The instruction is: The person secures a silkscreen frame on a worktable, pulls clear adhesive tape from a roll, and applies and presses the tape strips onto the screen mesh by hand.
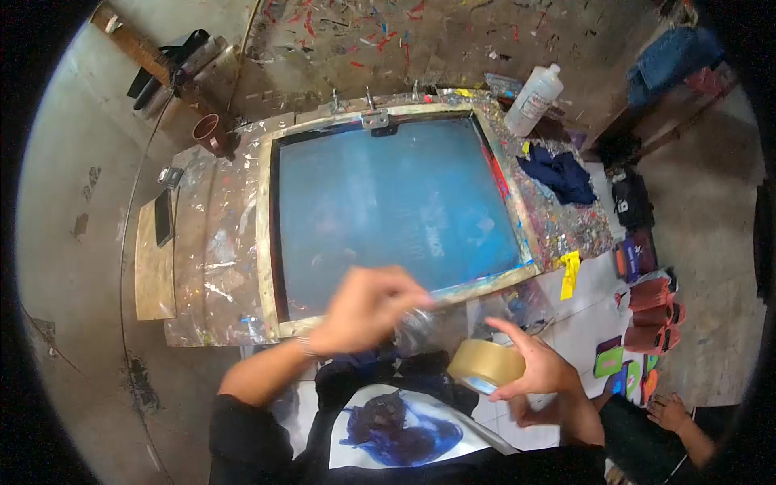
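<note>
A wood-framed screen with blue mesh [388,210] lies on the paint-spattered table. My left hand [368,311] is over the frame's near edge, its fingers bent and pressed together, blurred by motion; whether anything is between them is too small to tell. In my right hand [537,364] is a roll of tan tape [487,362], gripped at its right side, just in front of the frame's near right corner. A metal clamp [376,121] holds the frame's far edge.
On the table [214,267] stand a brown cup [209,133] at the far left and a white bottle [533,100] at the far right. A dark blue cloth [559,175] lies right of the frame. Another person's hand [669,412] shows at the lower right, near folded items.
</note>
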Action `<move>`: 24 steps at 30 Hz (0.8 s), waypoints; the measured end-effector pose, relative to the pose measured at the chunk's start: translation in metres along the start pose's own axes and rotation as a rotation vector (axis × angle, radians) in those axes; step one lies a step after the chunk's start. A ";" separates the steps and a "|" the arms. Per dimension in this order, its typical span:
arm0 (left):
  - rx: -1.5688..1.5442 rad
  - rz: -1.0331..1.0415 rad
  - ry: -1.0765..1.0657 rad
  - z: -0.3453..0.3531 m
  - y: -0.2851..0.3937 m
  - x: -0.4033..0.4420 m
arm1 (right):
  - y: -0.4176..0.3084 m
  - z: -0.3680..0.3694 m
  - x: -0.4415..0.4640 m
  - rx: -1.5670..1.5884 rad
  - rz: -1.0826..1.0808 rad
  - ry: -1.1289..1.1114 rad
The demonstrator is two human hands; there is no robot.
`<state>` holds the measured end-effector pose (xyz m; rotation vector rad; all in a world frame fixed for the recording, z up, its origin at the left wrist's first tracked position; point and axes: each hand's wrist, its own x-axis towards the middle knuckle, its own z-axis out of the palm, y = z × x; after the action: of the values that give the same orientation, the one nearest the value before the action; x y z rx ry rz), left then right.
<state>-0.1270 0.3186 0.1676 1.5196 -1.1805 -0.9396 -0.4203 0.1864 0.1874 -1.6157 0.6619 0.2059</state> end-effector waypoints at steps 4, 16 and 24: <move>-0.007 -0.146 0.220 -0.120 0.018 -0.038 | 0.020 -0.012 -0.015 -0.228 0.080 -0.122; 0.589 0.354 0.658 -0.197 0.074 -0.197 | -0.023 -0.046 0.009 -0.525 -0.351 -0.204; 0.504 0.478 0.912 -0.207 0.048 -0.262 | -0.112 -0.019 -0.051 -0.865 -0.835 0.178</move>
<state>-0.0045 0.6159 0.2683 1.6432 -1.0230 0.4000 -0.4078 0.1854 0.3117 -2.6215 -0.0626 -0.3200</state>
